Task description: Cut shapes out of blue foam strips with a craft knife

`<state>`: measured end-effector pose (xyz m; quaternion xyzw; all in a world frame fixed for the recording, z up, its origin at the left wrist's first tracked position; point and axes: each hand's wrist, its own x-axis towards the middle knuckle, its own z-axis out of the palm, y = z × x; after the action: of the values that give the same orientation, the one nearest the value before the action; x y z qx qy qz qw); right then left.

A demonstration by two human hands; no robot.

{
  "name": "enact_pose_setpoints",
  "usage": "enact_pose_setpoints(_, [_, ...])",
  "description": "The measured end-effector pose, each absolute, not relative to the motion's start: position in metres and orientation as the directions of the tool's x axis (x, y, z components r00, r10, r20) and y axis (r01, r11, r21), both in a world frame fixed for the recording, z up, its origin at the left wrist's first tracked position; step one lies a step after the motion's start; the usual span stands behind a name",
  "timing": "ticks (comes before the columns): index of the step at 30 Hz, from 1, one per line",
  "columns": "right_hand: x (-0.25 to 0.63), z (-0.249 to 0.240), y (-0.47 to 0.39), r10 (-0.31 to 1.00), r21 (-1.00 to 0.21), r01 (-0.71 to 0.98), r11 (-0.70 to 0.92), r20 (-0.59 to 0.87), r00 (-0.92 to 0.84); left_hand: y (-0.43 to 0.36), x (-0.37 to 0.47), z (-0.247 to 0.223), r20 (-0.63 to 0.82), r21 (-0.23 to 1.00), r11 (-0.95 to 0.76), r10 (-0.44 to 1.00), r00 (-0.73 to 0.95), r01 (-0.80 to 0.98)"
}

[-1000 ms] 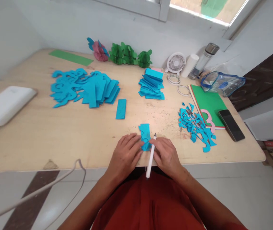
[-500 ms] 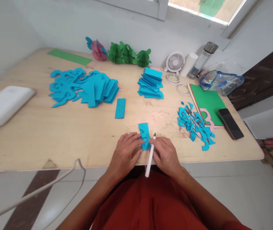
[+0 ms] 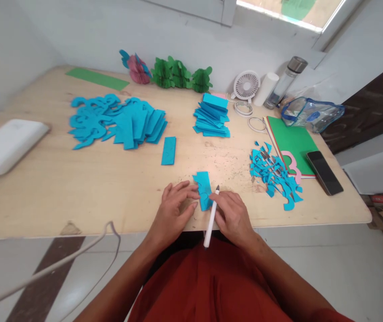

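Note:
A cut blue paper piece (image 3: 205, 185) with curved notches lies near the table's front edge, between my hands. My left hand (image 3: 174, 212) rests on the table at the paper's left, its fingers apart and holding nothing. On the other side, my right hand (image 3: 233, 212) has a white pen (image 3: 210, 223) between its fingers, the dark tip pointing away from me; its fingertips are at the paper's right edge. Further back lies a folded blue paper strip (image 3: 168, 151).
Blue cut shapes (image 3: 94, 118) are heaped at the back left, folded blue papers (image 3: 211, 118) at the back centre. Blue scraps (image 3: 272, 172) and a phone (image 3: 325, 172) lie at right. A small fan (image 3: 246, 86) and a bottle (image 3: 285, 82) stand near the wall.
My left hand has drawn back slightly to the left, off the blue paper. The paper has shifted a little to the right. My right hand and the pen have hardly moved.

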<state>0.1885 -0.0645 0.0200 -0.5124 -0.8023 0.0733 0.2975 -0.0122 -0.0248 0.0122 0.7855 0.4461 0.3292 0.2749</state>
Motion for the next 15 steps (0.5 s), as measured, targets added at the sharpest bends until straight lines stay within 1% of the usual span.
enact_pose_setpoints(6, [0.188,0.019,-0.066,0.865,-0.425,0.779,0.461,0.409,-0.289,-0.026,-0.008,0.017,0.244,0.825,-0.378,0.909,0.338,0.421])
enact_pose_setpoints(11, [0.188,0.019,-0.065,0.867,-0.422,0.782,0.458,0.406,-0.289,-0.026,0.007,0.021,0.181,0.930,-0.230,0.965,0.190,0.287])
enact_pose_setpoints(13, [0.188,0.019,-0.065,0.865,-0.417,0.783,0.462,0.407,-0.293,-0.024,0.014,0.023,0.159,0.945,-0.194,0.976,0.150,0.263])
enact_pose_setpoints(15, [0.188,0.020,-0.065,0.862,-0.413,0.782,0.466,0.411,-0.296,-0.021,0.021,0.023,0.172,0.940,-0.198,0.978,0.118,0.279])
